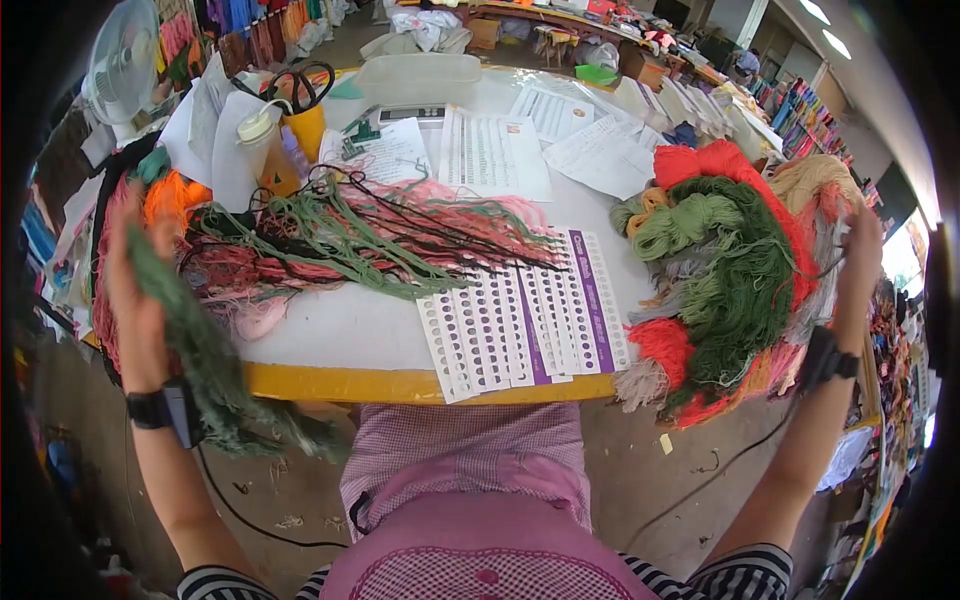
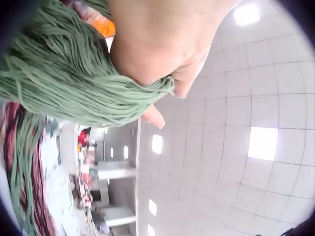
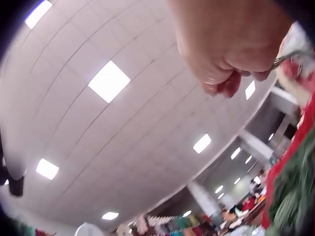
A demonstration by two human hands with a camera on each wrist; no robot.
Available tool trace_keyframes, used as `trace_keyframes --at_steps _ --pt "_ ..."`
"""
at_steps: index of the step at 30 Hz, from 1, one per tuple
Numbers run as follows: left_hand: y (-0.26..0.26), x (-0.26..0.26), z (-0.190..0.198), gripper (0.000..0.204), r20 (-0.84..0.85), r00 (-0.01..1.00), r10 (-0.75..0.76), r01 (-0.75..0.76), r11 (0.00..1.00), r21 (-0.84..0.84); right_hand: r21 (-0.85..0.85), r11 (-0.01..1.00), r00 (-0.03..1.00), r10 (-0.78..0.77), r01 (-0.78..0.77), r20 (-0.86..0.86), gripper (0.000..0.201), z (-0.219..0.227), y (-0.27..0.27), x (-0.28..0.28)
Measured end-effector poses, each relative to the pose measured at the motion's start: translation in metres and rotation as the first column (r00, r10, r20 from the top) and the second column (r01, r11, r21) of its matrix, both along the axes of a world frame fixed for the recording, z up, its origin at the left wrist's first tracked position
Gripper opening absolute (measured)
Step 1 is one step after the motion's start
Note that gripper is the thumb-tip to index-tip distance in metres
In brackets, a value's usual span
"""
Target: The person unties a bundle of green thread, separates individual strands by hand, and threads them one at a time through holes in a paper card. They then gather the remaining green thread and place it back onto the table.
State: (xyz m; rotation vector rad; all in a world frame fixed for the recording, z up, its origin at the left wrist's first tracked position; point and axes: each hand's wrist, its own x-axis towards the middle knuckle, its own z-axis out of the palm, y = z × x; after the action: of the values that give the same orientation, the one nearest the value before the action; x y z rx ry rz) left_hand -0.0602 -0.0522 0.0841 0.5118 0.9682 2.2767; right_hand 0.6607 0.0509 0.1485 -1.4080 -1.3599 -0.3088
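Note:
A hank of green yarn (image 1: pixel 190 325) hangs from the left hand (image 1: pixel 142 310) at the table's left side, its loose end over the front edge. The left wrist view shows the green strands (image 2: pixel 78 83) looped through the curled fingers of the left hand (image 2: pixel 162 54). Beyond the pile at the right, the right hand (image 1: pixel 858 260) is raised; in the right wrist view the right hand (image 3: pixel 231 44) has curled fingers pinching a thin dark strand (image 3: pixel 291 55). Dark green yarn (image 1: pixel 735 270) and red yarn (image 1: pixel 720 162) lie beside it.
Pink, black and green threads (image 1: pixel 380 230) spread across the white table (image 1: pixel 330 335), partly over punched cards (image 1: pixel 520 330). Behind them are papers (image 1: pixel 490 150), a clear tray (image 1: pixel 418 75), a yellow cup with scissors (image 1: pixel 308 130) and a bottle (image 1: pixel 262 150). A fan (image 1: pixel 122 65) stands back left.

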Motion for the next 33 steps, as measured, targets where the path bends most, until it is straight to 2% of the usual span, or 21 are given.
trace_keyframes --at_steps 1,2,3,7,8,9,10,13,15,17,19,21,22,23,25,26,28,29,31,32,33 --pt "0.012 0.009 -0.012 0.036 -0.073 0.990 -0.125 0.122 0.992 -0.041 -0.079 0.997 0.987 -0.014 0.002 -0.162 0.021 -0.006 -0.003 -0.067" --pt "0.020 0.019 -0.020 0.033 -0.152 0.947 -0.285 0.252 0.946 -0.202 0.038 0.988 0.983 0.147 -0.152 0.106 0.014 -0.038 0.016 -0.074" --pt "0.028 0.031 -0.028 0.030 -0.200 0.872 -0.447 0.356 0.860 -0.366 -0.131 0.973 0.976 0.202 -0.190 0.079 0.016 -0.053 0.001 -0.135" --pt "0.063 0.127 -0.062 0.018 0.021 0.635 -0.772 0.670 0.537 -0.513 -0.312 0.790 0.757 0.604 -0.528 0.249 0.021 -0.154 -0.002 -0.265" --pt "0.071 0.143 -0.074 0.019 0.064 0.578 -0.814 0.719 0.470 -0.512 -0.508 0.743 0.739 0.618 -0.436 0.269 0.015 -0.159 -0.014 -0.292" --pt "0.078 0.155 -0.086 0.021 0.106 0.516 -0.850 0.763 0.400 -0.508 -0.542 0.546 0.690 0.718 -0.639 -0.091 0.015 -0.186 -0.009 -0.306" --pt "0.085 0.165 -0.099 0.024 0.152 0.498 -0.854 0.768 0.353 -0.535 -0.646 0.392 0.698 0.640 -0.656 -0.321 0.012 -0.186 -0.012 -0.323" --pt "0.099 0.177 -0.138 0.031 0.177 0.404 -0.897 0.781 0.238 -0.577 -0.536 0.244 0.565 0.580 -0.808 -0.587 0.007 -0.222 0.008 -0.330" --pt "0.099 0.181 -0.149 0.035 0.155 0.327 -0.932 0.783 0.176 -0.597 -0.558 0.274 0.603 0.550 -0.783 -0.577 0.005 -0.223 0.019 -0.326" --pt "0.095 0.186 -0.153 0.047 0.073 0.050 -0.996 0.555 -0.033 -0.831 -0.493 0.294 0.567 0.546 -0.819 -0.617 0.005 -0.228 0.025 -0.325" --pt "0.084 0.190 -0.154 0.051 0.016 0.025 -1.000 0.535 0.000 -0.845 -0.507 0.312 0.587 0.552 -0.804 -0.592 0.006 -0.224 0.019 -0.326" --pt "0.075 0.196 -0.149 0.049 -0.143 -0.092 -0.985 0.309 0.108 -0.945 -0.575 0.502 0.593 0.805 -0.646 0.037 0.008 -0.221 0.006 -0.325" --pt "0.075 0.197 -0.157 0.047 -0.289 -0.211 -0.934 0.088 0.276 -0.957 -0.613 0.522 0.570 0.810 -0.592 0.139 0.011 -0.228 0.002 -0.323" --pt "0.074 0.196 -0.164 0.047 -0.285 -0.209 -0.936 0.086 0.273 -0.958 -0.615 0.518 0.568 0.812 -0.594 0.135 0.011 -0.231 0.001 -0.323" --pt "0.072 0.193 -0.177 0.045 -0.522 -0.305 -0.797 0.098 0.519 -0.849 -0.639 0.532 0.572 0.802 -0.555 0.170 0.011 -0.235 0.000 -0.322" --pt "0.072 0.191 -0.185 0.045 -0.524 -0.306 -0.795 0.100 0.520 -0.848 -0.611 0.555 0.583 0.792 -0.565 0.181 0.010 -0.234 0.001 -0.322" --pt "0.070 0.188 -0.185 0.039 -0.754 -0.427 -0.500 0.217 0.753 -0.621 -0.605 0.570 0.643 0.756 -0.557 0.121 0.010 -0.232 0.004 -0.323" --pt "0.071 0.187 -0.184 0.039 -0.755 -0.426 -0.498 0.215 0.755 -0.620 -0.601 0.582 0.697 0.715 -0.548 0.057 0.010 -0.231 0.006 -0.324" --pt "0.072 0.190 -0.146 0.033 -0.102 -0.020 -0.995 0.392 0.086 -0.916 -0.563 0.552 0.709 0.700 -0.615 -0.089 0.010 -0.230 0.010 -0.328" --pt "0.077 0.189 -0.150 0.033 -0.101 -0.023 -0.995 0.391 0.084 -0.917 -0.539 0.502 0.693 0.682 -0.676 -0.234 0.009 -0.233 0.014 -0.329" --pt "0.082 0.189 -0.155 0.031 0.017 0.139 -0.990 0.535 0.061 -0.843 -0.503 0.456 0.661 0.651 -0.734 -0.373 0.009 -0.234 0.015 -0.330"
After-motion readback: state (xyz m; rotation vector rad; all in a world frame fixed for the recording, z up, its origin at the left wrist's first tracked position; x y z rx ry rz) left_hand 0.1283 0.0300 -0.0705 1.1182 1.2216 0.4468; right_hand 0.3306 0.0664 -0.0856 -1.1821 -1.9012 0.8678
